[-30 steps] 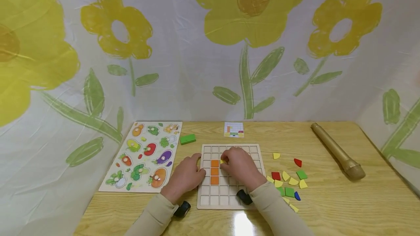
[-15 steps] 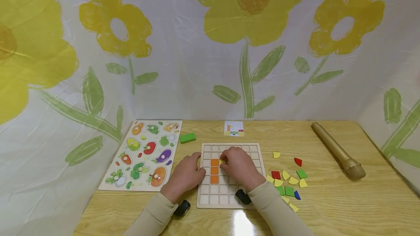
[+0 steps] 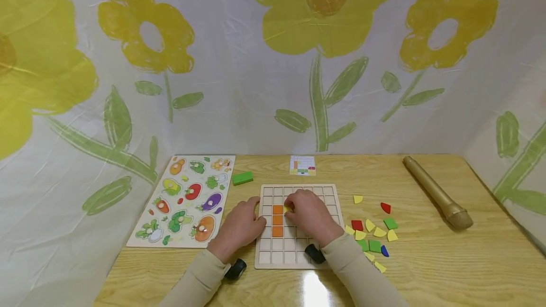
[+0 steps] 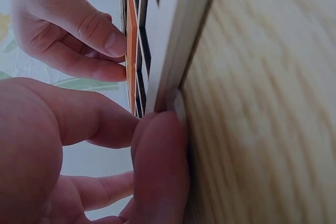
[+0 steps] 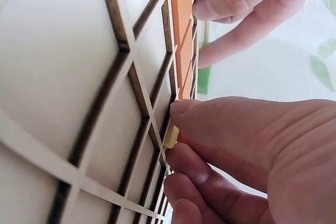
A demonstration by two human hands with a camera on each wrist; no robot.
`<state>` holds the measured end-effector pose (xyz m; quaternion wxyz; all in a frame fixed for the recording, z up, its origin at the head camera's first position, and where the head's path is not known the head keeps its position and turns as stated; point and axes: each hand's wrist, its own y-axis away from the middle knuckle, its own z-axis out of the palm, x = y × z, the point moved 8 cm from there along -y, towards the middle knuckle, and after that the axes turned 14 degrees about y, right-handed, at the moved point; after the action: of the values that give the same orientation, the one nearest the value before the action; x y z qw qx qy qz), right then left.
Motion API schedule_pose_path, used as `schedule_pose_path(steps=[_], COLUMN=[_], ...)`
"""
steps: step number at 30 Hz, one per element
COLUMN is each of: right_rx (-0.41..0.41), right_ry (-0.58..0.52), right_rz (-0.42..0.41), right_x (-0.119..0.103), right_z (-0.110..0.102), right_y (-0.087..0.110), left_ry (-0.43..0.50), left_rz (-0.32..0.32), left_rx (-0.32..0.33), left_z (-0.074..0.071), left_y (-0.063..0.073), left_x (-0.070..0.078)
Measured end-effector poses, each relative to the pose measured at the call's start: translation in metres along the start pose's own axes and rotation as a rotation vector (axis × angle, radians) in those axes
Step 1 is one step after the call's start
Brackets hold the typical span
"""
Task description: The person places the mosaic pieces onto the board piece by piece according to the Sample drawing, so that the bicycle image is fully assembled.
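Note:
A pale wooden grid board [image 3: 265, 255] lies on the table, with a short column of orange square tiles [image 3: 277, 220] set in its cells. My right hand [image 3: 311, 214] is over the board, pinching a small yellow tile [image 5: 171, 137] between thumb and fingers at a cell just right of the upper orange tile. Most of that tile's outline is hidden by the fingers. At the board's left edge my left hand [image 3: 241, 226] grips the rim; the left wrist view shows thumb [image 4: 160, 156] and a bent finger meeting there.
Loose yellow, green, red and blue tiles [image 3: 374, 246] are scattered right of the board. A pattern card [image 3: 303, 166] and green block [image 3: 242, 178] lie behind it. A vegetable puzzle [image 3: 181, 203] stands left, and a gold microphone-shaped object [image 3: 437, 193] lies far right.
Both hands keep nearly the same places on the board, the right still pinching the yellow tile. The whole head view has shifted slightly.

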<state>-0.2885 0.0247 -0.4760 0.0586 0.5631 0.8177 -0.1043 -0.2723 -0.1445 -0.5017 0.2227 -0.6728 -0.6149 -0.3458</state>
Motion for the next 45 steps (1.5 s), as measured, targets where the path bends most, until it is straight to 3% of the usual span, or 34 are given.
schedule_pose_path(steps=[11, 17, 27, 34, 45], right_rx=[-0.029, -0.054, -0.08, -0.052, -0.047], right_ry=[-0.071, -0.103, -0.049, 0.017, 0.013], right_rz=[0.022, 0.036, 0.05, 0.033, 0.076], right_x=[0.009, 0.043, 0.107, 0.124, 0.152], right_z=[-0.009, -0.022, -0.036, -0.049, -0.051], right_y=[0.003, 0.02, 0.075, 0.097, 0.109], left_ry=[-0.006, 0.024, 0.016, 0.013, 0.003], left_rz=[0.017, 0.002, -0.009, -0.036, -0.024], left_rx=[0.019, 0.01, 0.014, 0.01, 0.008], left_z=[-0.002, 0.001, -0.002, -0.002, 0.001], left_y=[-0.001, 0.001, 0.001, 0.003, 0.001], left_x=[0.001, 0.001, 0.003, -0.002, -0.001])
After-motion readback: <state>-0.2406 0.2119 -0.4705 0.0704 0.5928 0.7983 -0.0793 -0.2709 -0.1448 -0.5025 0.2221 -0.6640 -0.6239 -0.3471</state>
